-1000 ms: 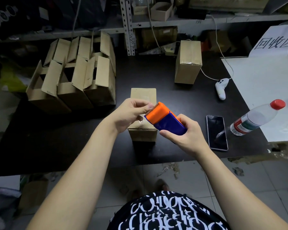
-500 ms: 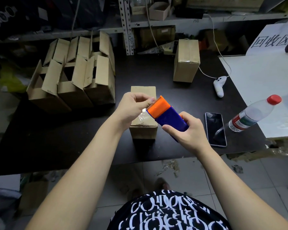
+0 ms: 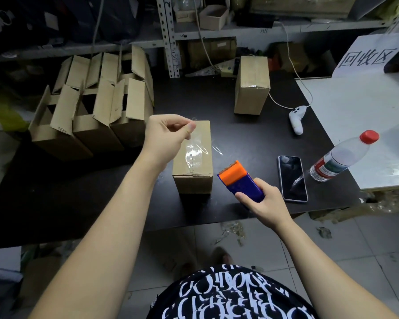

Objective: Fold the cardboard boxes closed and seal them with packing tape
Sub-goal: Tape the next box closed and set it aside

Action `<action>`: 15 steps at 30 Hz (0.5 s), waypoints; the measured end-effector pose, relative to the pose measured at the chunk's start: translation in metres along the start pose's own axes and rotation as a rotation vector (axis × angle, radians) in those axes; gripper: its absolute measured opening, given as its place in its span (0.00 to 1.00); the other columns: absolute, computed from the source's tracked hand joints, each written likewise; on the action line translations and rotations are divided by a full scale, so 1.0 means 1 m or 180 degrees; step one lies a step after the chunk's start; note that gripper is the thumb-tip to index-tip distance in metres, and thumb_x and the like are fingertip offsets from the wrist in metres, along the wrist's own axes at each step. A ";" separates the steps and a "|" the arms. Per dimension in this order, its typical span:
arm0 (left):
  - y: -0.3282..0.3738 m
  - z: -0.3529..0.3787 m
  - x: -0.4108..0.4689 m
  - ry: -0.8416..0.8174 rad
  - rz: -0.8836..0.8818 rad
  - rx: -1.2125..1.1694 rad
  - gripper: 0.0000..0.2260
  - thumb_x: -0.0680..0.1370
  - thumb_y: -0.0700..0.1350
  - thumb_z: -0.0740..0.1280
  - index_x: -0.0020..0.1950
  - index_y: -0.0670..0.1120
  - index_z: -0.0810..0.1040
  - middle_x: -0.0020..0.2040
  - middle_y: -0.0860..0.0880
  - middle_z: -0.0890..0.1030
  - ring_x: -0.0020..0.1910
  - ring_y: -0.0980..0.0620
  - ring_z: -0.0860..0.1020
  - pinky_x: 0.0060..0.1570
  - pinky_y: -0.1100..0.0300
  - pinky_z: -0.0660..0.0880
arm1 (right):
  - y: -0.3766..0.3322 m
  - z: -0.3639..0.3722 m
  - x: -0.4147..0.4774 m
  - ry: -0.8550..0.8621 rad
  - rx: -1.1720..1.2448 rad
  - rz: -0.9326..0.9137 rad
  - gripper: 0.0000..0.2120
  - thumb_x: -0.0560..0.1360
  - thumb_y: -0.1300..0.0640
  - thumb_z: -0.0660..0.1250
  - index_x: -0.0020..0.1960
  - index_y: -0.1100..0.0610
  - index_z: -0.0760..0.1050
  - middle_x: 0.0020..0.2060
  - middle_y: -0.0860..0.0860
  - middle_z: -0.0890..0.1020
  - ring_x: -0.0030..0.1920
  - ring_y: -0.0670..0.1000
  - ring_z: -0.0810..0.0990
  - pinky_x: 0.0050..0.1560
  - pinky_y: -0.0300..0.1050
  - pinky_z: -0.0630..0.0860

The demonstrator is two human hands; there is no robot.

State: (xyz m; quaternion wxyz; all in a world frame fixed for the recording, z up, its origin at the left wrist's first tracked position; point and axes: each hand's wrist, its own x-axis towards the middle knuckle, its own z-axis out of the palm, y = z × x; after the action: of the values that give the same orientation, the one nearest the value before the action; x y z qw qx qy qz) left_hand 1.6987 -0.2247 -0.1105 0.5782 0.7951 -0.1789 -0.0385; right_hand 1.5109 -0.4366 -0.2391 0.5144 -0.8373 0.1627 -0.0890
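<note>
Your left hand (image 3: 168, 137) pinches the free end of a clear packing tape strip (image 3: 194, 153) between thumb and forefinger, raised above the far end of the closed cardboard box (image 3: 194, 157). Your right hand (image 3: 260, 201) is wrapped around the blue and orange tape dispenser (image 3: 240, 180), just right of the box's near end. The box lies on the counter (image 3: 240, 139) under and between both hands. The strip spans the two hands, unstuck along most of its length as far as can be judged; it shows wrinkles. Risk: slack tape may fold onto itself or land off the seam if your hands drift sideways. Risk: the serrated edge faces your left forearm. The open boxes (image 3: 90, 107), beyond your left hand, remain unsealed.
</note>
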 end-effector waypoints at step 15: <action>0.014 0.005 0.004 -0.0513 0.1185 0.0237 0.03 0.76 0.38 0.77 0.47 0.45 0.87 0.39 0.54 0.81 0.37 0.61 0.77 0.40 0.68 0.69 | 0.026 0.001 0.013 0.0227 -0.0416 0.0922 0.29 0.68 0.28 0.69 0.35 0.55 0.72 0.27 0.46 0.76 0.30 0.48 0.74 0.36 0.48 0.71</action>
State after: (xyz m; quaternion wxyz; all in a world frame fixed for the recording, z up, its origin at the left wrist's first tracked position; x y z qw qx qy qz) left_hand 1.6979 -0.2342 -0.0988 0.5293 0.7635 -0.3698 0.0122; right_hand 1.5182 -0.4510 -0.2634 0.4601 -0.8331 0.3052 -0.0328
